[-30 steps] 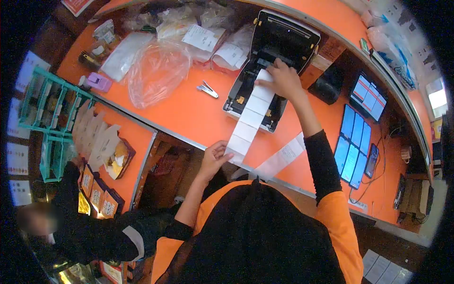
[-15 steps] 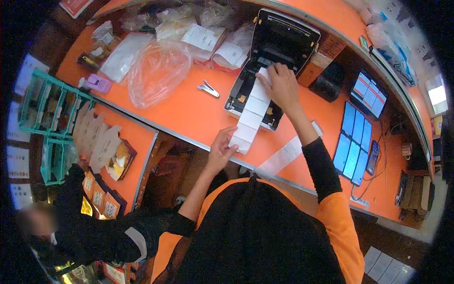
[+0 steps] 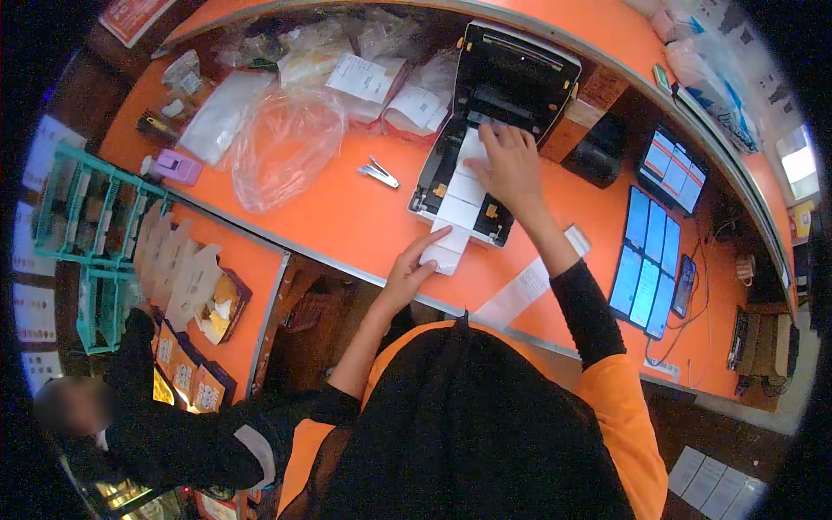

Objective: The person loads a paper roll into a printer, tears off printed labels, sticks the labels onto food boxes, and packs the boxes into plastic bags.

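Note:
A label printer [image 3: 433,178] stands on the orange counter with its black lid [image 3: 517,78] raised. A strip of blank white labels [image 3: 459,211] runs down through its open body and bends over the front edge. My left hand [image 3: 407,273] pinches the strip's free end between thumb and fingers, just in front of the printer. Inside the printer, my right hand [image 3: 511,172] has its fingers curled over the strip's upper part, the thumb along its left side. What lies under those fingers is partly hidden.
Left of the printer lie a stapler-like metal tool [image 3: 379,172], a clear plastic bag [image 3: 282,152] and bagged orders with receipts [image 3: 360,78]. A printed paper [image 3: 520,290] hangs over the counter edge. Tablets [image 3: 646,260] stand at right. Another person's dark sleeve [image 3: 199,446] is at lower left.
The strip has come down into the printer body and now bends at the front edge, where it ran straighter before. My right hand has shifted slightly left; my left hand still holds the end.

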A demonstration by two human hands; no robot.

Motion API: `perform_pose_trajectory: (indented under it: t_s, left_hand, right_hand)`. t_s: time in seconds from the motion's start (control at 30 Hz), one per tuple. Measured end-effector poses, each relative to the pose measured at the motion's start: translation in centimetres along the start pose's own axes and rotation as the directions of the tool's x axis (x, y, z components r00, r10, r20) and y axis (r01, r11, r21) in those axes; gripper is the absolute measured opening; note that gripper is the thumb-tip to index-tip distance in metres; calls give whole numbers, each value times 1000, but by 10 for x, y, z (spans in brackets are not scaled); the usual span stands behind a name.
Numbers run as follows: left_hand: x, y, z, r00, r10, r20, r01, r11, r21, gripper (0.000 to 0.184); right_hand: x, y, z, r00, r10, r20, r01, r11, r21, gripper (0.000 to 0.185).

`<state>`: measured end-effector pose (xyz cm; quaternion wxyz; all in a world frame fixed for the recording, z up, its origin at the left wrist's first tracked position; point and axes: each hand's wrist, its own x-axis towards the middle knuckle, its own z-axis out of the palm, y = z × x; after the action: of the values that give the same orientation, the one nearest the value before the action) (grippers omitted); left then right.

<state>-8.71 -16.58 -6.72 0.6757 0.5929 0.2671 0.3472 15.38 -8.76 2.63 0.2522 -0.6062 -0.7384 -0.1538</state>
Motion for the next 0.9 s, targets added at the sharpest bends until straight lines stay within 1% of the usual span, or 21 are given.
perform_pose_trajectory:
  t_s: [0.03, 0.1, 0.17, 0.2, 0.27, 0.33, 0.37, 0.43, 0.47, 0.53, 0.6, 0.7, 0.73, 0.77, 0.8, 0.83, 0.87, 0.9]
  left_hand:
    - [1, -2, 1, 1000, 22, -6, -22, 1000, -10, 61]
    - [2, -1, 1, 999, 42, -14, -43, 999, -22, 64]
    - [2, 2, 1, 1000, 5, -7, -5, 999, -42, 67]
    - [2, 5, 2, 1000, 4, -10, -5, 999, -45, 67]
    - [5, 11, 3, 1000, -29, -3, 29, 991, -129, 67]
    - [8, 9, 4, 1000, -6, -22, 4, 994, -106, 66]
    - [10, 8, 3, 999, 18, -37, -21, 997, -81, 65]
    - [17, 10, 0, 1000, 0, -31, -3, 996, -84, 65]
    - [19, 11, -1, 1000, -17, -26, 14, 996, -90, 65]
    - [23, 12, -3, 1000, -23, 7, 24, 992, -123, 65]
    - [26, 11, -3, 999, -25, 40, 30, 987, -155, 66]
    - [24, 7, -1, 997, -74, 31, 77, 990, -116, 64]
    - [24, 4, -1, 998, -55, -17, 54, 996, -70, 60]
    - [24, 0, 0, 998, -32, -62, 31, 999, -22, 56]
    - [26, 6, 2, 998, -34, -55, 33, 999, -22, 56]
    - [27, 12, 6, 992, -14, -124, 19, 999, 43, 50]
    - [29, 16, 9, 981, 11, -193, 11, 994, 109, 43]
    - [31, 16, 13, 981, 8, -192, 13, 994, 110, 43]
  right_hand:
    - [-4, -4, 2, 986, -66, -150, 56, 996, -76, 49]
    - [-12, -7, 13, 989, -66, -134, 58, 997, -60, 49]
    - [-17, -6, 19, 991, -67, -114, 62, 997, -43, 49]
    - [-16, -6, 18, 990, -43, -133, 41, 999, -12, 46]
    - [-12, -4, 16, 988, -20, -151, 23, 1000, 21, 43]
    - [-5, 2, 9, 998, 42, -53, -39, 998, 54, 36]
    - [1, 4, 6, 998, 43, -54, -40, 998, 55, 36]
    - [13, 10, 2, 968, 189, 167, -196, 980, 24, 35]
    - [17, 12, 1, 967, 192, 167, -199, 980, 23, 35]
    - [25, 18, 0, 926, 205, 316, -221, 975, 16, 40]
    - [28, 29, 6, 921, 193, 338, -209, 978, 12, 43]
    - [28, 36, 6, 901, 169, 399, -189, 982, 10, 50]
    - [25, 34, 3, 886, 153, 438, -176, 984, 12, 55]
    - [20, 30, 0, 884, 161, 440, -184, 983, 9, 55]
    - [15, 24, -3, 933, 124, 338, -134, 991, 6, 60]
    - [13, 22, -5, 969, 80, 232, -82, 997, -3, 65]
    - [13, 21, -8, 969, 82, 232, -84, 996, -2, 65]
    - [13, 20, -10, 972, 69, 226, -70, 998, -4, 66]
